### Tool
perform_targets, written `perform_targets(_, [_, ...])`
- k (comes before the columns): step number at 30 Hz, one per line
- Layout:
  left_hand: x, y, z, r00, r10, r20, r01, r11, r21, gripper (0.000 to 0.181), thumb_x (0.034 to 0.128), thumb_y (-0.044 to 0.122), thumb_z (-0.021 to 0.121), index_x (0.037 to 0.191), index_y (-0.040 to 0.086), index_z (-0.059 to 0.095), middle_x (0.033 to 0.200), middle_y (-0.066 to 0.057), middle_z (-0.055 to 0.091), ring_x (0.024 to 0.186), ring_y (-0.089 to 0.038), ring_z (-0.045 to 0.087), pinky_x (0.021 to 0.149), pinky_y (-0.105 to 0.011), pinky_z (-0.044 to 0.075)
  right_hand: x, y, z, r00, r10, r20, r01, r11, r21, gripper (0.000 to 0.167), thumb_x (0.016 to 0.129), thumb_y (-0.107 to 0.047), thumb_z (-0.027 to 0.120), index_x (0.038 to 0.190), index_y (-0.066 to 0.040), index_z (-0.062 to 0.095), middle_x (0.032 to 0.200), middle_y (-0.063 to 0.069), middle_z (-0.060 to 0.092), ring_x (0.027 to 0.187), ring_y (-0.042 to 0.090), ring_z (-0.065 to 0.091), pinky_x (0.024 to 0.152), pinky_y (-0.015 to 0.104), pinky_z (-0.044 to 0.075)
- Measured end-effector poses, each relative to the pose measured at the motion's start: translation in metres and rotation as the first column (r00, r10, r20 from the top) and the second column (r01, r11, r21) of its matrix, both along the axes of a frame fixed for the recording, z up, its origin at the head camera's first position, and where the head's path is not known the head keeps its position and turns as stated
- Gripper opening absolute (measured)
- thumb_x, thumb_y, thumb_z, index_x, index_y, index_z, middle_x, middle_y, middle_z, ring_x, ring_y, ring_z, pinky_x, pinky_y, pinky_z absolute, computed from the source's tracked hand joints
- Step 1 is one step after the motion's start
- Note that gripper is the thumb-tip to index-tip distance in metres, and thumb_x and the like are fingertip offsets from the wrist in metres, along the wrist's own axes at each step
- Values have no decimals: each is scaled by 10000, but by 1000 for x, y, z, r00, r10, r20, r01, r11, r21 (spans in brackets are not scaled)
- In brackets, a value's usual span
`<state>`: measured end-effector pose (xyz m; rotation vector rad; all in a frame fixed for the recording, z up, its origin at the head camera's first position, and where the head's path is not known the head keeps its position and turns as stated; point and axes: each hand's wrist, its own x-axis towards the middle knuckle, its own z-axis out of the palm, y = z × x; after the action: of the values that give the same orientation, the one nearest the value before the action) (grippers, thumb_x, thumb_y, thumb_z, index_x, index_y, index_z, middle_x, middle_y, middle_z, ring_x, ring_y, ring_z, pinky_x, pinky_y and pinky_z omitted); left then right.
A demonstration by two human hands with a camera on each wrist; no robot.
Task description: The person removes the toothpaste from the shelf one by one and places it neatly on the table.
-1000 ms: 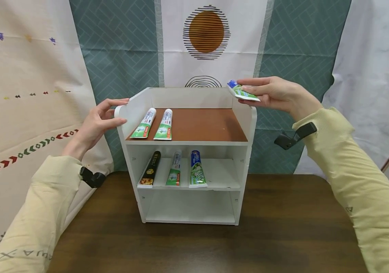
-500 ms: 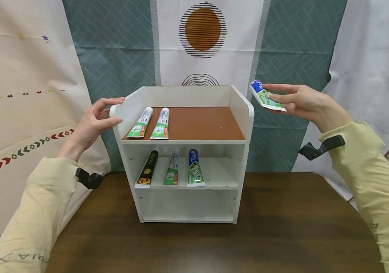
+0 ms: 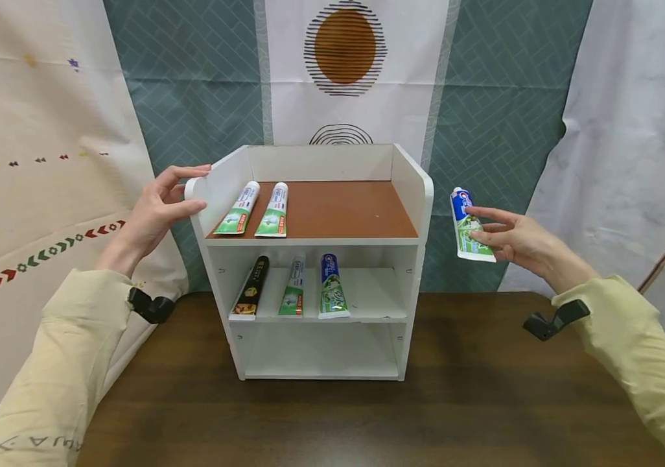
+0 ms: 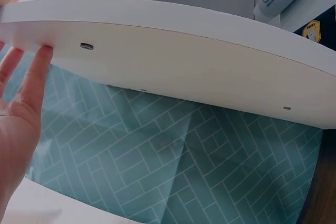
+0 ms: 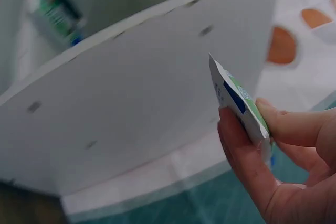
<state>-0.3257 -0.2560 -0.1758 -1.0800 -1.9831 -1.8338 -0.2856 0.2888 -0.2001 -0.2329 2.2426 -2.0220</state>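
A white shelf unit (image 3: 332, 242) with a brown top stands on the table. My left hand (image 3: 154, 211) holds its left side panel near the upper edge; in the left wrist view that hand (image 4: 21, 103) has fingertips against the panel's outer face. Right of the unit, my right hand (image 3: 527, 246) pinches a blue and green tube (image 3: 465, 227) in the air, blue cap end up. The right wrist view shows the tube (image 5: 241, 100) between thumb and fingers of that hand (image 5: 299, 161), beside the unit's outer side (image 5: 142, 98).
Two white and green tubes (image 3: 238, 209) (image 3: 274, 211) lie on the brown top. The middle shelf bears a black tube (image 3: 252, 287), a green and silver tube (image 3: 293, 287) and a blue and green tube (image 3: 332, 285). Patterned cloths (image 3: 192, 84) hang behind the wooden table (image 3: 321, 421).
My right hand has moved right and down from the unit's top right corner with the tube, which has turned more upright. My left hand keeps its hold on the panel.
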Motion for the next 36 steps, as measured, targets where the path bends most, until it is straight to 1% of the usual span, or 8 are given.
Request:
perform_targets(3, [0,1,0,1000,-1,1,1,1000,8,434,817,-115,563,1219,44,526,1394,-101,327,1139,-267,383,760,-245,444,0,5,-24,1000,-3,22,3,1000,15,560,861,-97,615,1366,-170,382,1265,189,284,872,198,558,754,331,475])
perform_targets(9, [1,1,1,1000,6,4,-6,1000,26,431,813,-122,554,1211,42,530,1395,-116,322,1131,-269,395,745,-250,453,-1,13,-64,999,18,34,-21,997,68,590,854,-103,623,1381,-129,360,1327,259,212,882,235,551,749,374,476])
perform_targets(12, [1,2,1,1000,-5,10,4,999,41,432,812,-126,550,1211,40,529,1393,-121,321,1141,-271,387,748,-252,451,-2,17,-82,999,21,40,-24,995,94,609,851,-112,628,1391,-110,345,1329,272,209,870,252,557,738,384,480])
perform_targets(15, [1,3,1,1000,-6,18,5,999,46,432,811,-125,551,1208,43,532,1393,-124,320,1146,-272,383,753,-254,449,-1,21,-99,998,25,55,-32,993,115,630,850,-112,630,1399,-83,322,1311,288,239,850,264,570,723,399,484])
perform_targets(21, [1,4,-2,1000,8,21,-9,999,42,430,819,-120,546,1213,53,531,1392,-108,324,1136,-269,385,749,-252,450,-2,28,-128,996,30,89,-42,990,137,656,833,-99,649,1386,-22,306,1225,288,329,831,293,579,710,445,483])
perform_targets(28, [2,3,-2,1000,16,23,-17,999,51,433,821,-108,552,1220,59,531,1391,-99,331,1139,-270,380,755,-247,449,-3,34,-165,995,32,91,-46,986,159,639,810,-57,664,1345,33,327,1122,282,399,798,298,580,670,463,489])
perform_targets(32, [3,4,-2,999,17,27,-19,998,55,430,823,-112,547,1219,55,531,1392,-98,330,1142,-269,382,764,-248,443,-2,36,-183,993,46,111,-62,988,142,631,810,-47,661,1341,35,330,1116,270,399,795,295,575,664,465,489])
perform_targets(36, [2,4,-3,999,25,27,-27,998,51,429,824,-103,553,1221,59,531,1390,-93,334,1141,-269,382,771,-249,438,-1,38,-197,989,73,130,-88,990,112,618,816,-24,649,1336,51,323,1097,258,406,791,294,576,656,466,490])
